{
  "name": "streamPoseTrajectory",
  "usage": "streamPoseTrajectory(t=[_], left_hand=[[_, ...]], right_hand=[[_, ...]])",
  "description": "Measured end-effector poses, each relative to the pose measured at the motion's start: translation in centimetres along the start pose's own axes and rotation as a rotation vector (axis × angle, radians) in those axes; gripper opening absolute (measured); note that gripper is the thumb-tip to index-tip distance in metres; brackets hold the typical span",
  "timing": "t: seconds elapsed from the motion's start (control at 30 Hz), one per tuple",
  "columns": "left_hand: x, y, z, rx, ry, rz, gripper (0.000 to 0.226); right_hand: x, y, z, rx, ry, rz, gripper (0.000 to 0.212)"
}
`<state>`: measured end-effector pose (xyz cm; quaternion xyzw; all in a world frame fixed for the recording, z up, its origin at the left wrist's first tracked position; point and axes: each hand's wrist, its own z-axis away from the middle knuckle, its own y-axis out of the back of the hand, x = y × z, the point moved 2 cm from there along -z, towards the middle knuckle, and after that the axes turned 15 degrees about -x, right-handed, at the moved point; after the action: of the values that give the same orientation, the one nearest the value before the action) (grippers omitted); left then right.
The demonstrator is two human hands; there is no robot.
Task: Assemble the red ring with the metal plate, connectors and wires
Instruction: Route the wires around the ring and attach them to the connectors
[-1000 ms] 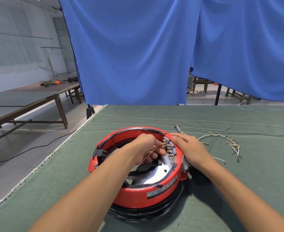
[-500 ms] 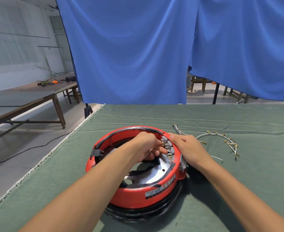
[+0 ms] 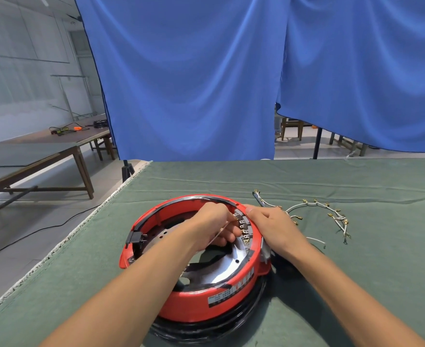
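Gripping one wire (image 3: 222, 230), two hands, one red ring (image 3: 196, 305)

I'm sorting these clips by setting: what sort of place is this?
Probably a workshop or hall set up for recording assembly work. A blue curtain hangs as a backdrop behind a table under green cloth, long wooden tables stand on the bare floor, and a red ring is being wired.
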<state>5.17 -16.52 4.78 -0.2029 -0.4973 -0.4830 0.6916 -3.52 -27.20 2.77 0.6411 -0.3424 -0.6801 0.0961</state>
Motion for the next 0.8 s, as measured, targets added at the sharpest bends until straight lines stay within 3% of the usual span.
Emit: streamPoseTrajectory(t=[0.17, 0.3, 0.4, 0.57, 0.8], left_hand=[[-0.1, 0.0, 0.2, 0.106, -0.054, -0.198, 0.019], [-0.2, 1.0, 0.4, 0.207, -0.139, -0.287, 0.016], [-0.2, 1.1, 0.4, 0.175, -0.188, -0.226, 0.010], [-0.2, 0.4, -0.1, 0.297, -0.288, -0.468, 0.023], [-0.3, 0.5, -0.3, 0.336, -0.304, -0.563, 0.036]], right_hand=[[-0.5, 0.7, -0.1, -0.033, 0.019, 0.002, 0.029], [0.6, 4.6, -0.1, 0.182, -0.088, -0.081, 0.024], [2.9, 6.9, 0.5, 0.297, -0.228, 0.103, 0.018], [5.9, 5.7, 0.9, 0.165, -0.518, 0.334, 0.021], [6.0, 5.9, 0.8, 0.167, -0.536, 0.274, 0.015]])
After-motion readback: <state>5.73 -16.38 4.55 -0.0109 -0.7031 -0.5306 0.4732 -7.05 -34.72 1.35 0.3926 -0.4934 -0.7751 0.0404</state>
